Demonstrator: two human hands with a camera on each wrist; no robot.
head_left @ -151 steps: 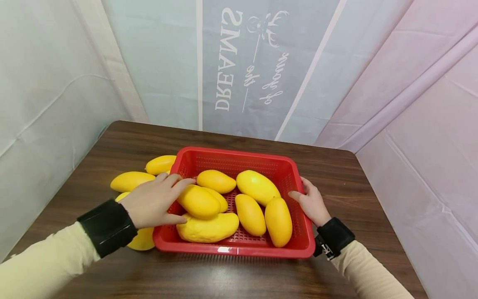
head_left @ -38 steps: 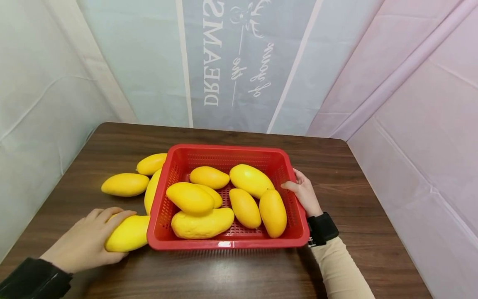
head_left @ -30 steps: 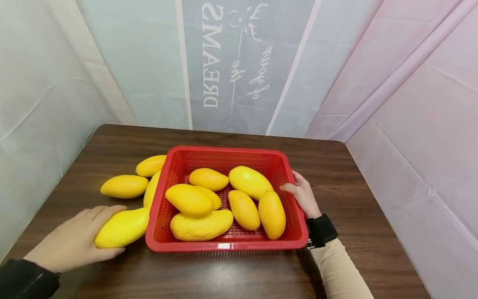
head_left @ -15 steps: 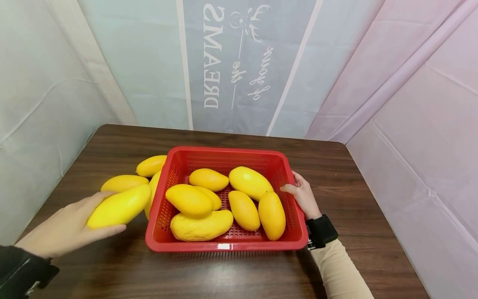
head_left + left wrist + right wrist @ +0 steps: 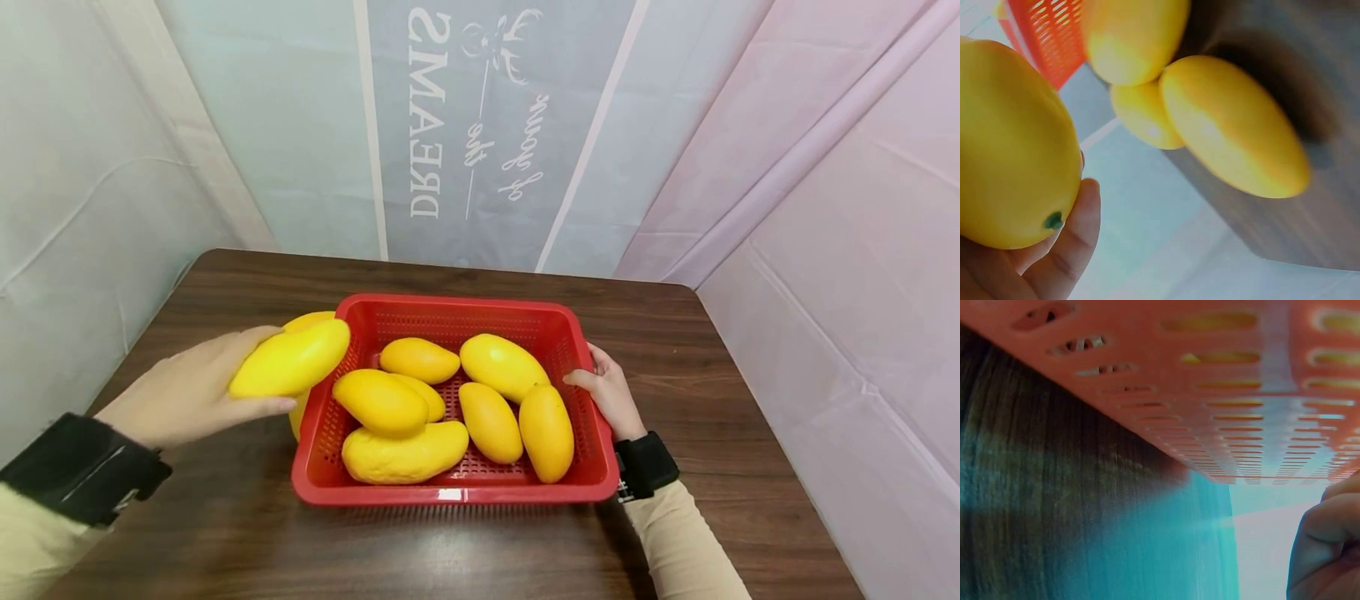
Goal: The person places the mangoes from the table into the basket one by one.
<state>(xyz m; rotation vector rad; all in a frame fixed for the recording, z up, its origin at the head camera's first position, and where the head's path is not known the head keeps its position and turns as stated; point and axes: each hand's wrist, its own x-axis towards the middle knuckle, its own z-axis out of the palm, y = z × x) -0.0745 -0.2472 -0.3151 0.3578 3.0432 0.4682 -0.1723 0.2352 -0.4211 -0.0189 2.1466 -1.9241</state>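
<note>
One mango [image 5: 288, 360] the left hand [image 5: 191, 387] pinches has risen near the red basket [image 5: 375, 495] the right hand [image 5: 615, 396] grips, leaving three loose mangoes [image 5: 1235, 128].

The mangoes [image 5: 501, 367] are yellow, the basket [image 5: 375, 495] red (patterned with rows of slots), the bench [image 5: 495, 558] wood-grained brown, the wristbands [image 5: 648, 463] black.

From afar, I see the held mango [image 5: 1013, 147] cropped by the left wrist view's edge, the right hand [image 5: 1325, 540] cropped in its own, a loose mango [image 5: 297, 417] partly hidden by the basket [image 5: 450, 496].
</note>
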